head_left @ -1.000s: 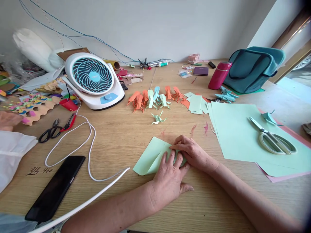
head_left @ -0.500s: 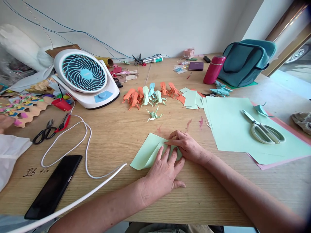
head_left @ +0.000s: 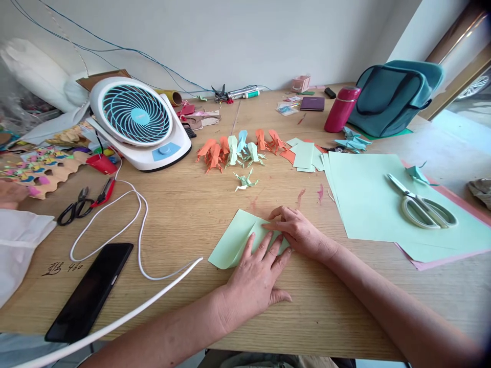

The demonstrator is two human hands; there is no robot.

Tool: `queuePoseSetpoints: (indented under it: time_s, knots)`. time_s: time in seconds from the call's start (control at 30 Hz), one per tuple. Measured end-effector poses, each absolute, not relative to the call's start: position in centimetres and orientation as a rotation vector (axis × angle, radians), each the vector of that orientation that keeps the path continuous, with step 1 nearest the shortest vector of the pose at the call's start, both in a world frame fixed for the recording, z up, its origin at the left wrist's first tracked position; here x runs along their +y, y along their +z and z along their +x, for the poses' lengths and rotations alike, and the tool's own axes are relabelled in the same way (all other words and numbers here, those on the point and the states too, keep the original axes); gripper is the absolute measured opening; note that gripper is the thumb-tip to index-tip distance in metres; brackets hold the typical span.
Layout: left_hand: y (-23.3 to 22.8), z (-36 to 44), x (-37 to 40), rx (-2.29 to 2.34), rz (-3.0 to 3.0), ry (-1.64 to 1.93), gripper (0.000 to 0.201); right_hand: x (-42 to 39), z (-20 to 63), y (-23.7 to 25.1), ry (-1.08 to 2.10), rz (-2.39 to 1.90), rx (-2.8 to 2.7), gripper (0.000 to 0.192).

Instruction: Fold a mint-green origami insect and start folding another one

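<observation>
Pale green paper sheet [head_left: 235,240], partly folded, flat on table.

Bare wooden table [head_left: 184,214] lay open left of the green paper sheet [head_left: 233,240]; beyond it, a white cable [head_left: 130,225] and black phone [head_left: 90,291] blocked passage.

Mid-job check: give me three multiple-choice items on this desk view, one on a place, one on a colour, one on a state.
1. Where do the scissors lie?
A. on the green paper stack
B. beside the phone
C. on the fan

2. What colour is the sheet under the hands?
A. orange
B. light green
C. pink

3. How is the left hand?
A. lifted off the table
B. gripping scissors
C. pressed flat on the sheet

Key: A, they rest on the stack at right; B, it is pale green; C, its fingers lie spread on the paper.
</observation>
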State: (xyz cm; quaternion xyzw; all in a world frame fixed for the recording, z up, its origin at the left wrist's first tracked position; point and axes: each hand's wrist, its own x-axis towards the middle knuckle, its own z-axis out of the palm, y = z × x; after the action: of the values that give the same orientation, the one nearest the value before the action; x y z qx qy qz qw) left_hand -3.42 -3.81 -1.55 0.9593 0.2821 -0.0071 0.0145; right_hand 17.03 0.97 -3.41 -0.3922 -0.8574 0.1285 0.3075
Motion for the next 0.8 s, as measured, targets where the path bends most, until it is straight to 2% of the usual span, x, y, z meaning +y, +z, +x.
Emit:
queuePoseSetpoints:
  time_s: [0.63,0.8]
  knots:
    - [-2.1,-3.2,-4.8,0.975,2.914,-0.074,0.102,1.0,17.1,-3.7,0.300,-1.020,-2.267,0.036]
    - [-1.2,-3.0,-4.8,0.971,2.856,-0.081,0.098,0.9,17.0,-3.7,0.310,-1.043,-2.282,0.038]
